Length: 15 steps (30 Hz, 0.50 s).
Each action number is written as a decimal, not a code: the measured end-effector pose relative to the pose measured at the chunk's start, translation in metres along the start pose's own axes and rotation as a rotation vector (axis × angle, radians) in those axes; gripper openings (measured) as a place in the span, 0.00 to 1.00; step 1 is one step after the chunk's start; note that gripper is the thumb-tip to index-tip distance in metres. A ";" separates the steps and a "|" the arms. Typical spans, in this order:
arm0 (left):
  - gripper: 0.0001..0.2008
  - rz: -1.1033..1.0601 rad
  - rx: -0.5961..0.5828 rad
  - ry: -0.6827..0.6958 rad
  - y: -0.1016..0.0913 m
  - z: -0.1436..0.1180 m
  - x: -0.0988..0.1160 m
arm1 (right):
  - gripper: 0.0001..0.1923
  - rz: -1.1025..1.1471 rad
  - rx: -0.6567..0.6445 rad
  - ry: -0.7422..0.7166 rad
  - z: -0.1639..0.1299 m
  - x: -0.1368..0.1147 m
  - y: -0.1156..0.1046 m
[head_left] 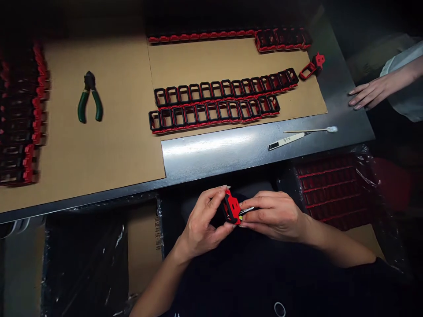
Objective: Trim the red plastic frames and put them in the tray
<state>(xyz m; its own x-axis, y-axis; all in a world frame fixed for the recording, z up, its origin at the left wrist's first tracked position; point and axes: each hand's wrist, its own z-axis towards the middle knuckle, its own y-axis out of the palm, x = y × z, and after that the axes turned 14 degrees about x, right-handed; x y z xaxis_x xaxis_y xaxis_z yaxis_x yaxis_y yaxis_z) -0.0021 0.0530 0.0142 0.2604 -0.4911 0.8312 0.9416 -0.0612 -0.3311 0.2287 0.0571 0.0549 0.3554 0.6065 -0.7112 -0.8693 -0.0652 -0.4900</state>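
Red-and-black plastic frame part (230, 207) sits below the table edge, over my lap, pinched in my left hand (201, 222) between thumb and fingers closed on its left side. My right hand (276, 215) is closed around a thin metal blade tool (247, 211), its tip touching the part's right edge. Up on the steel table (231, 152): a white-handled knife (287, 141) and a cotton swab (312, 130) lying just beside each other, near the front edge. On the cardboard sheet (109, 145) behind them, two rows of finished frames (218, 103) lined up side by side, touching; another row at the far edge (231, 35), dim. One loose red frame (312, 66) lies off the sheet's right corner. Green-handled pliers (90, 97) well left, alone on the cardboard. Stacked frames (24, 114) at far left, dark. Plastic-lined bin of red parts (330, 189) to my right. Another person's hand (370, 92) rests flat on the table's right edge.
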 end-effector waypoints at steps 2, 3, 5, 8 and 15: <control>0.38 0.004 -0.021 -0.008 -0.002 0.000 0.000 | 0.03 0.020 -0.022 0.017 0.000 -0.001 -0.001; 0.38 0.010 -0.031 -0.008 -0.002 0.000 0.001 | 0.03 0.027 -0.028 0.022 0.000 -0.002 -0.001; 0.38 0.030 -0.047 -0.002 -0.003 0.000 0.002 | 0.03 0.035 -0.035 0.024 0.001 -0.002 -0.001; 0.38 0.052 -0.051 0.005 -0.004 0.000 0.003 | 0.03 0.039 -0.038 0.000 0.003 -0.003 -0.001; 0.39 0.054 0.033 -0.006 -0.003 -0.003 0.003 | 0.03 0.045 -0.053 -0.073 0.005 -0.005 0.002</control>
<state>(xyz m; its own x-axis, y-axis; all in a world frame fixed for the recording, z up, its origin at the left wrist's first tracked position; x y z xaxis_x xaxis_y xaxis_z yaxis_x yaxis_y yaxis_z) -0.0046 0.0494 0.0167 0.3118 -0.4880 0.8152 0.9327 -0.0063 -0.3606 0.2234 0.0577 0.0601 0.2891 0.6582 -0.6951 -0.8634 -0.1344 -0.4863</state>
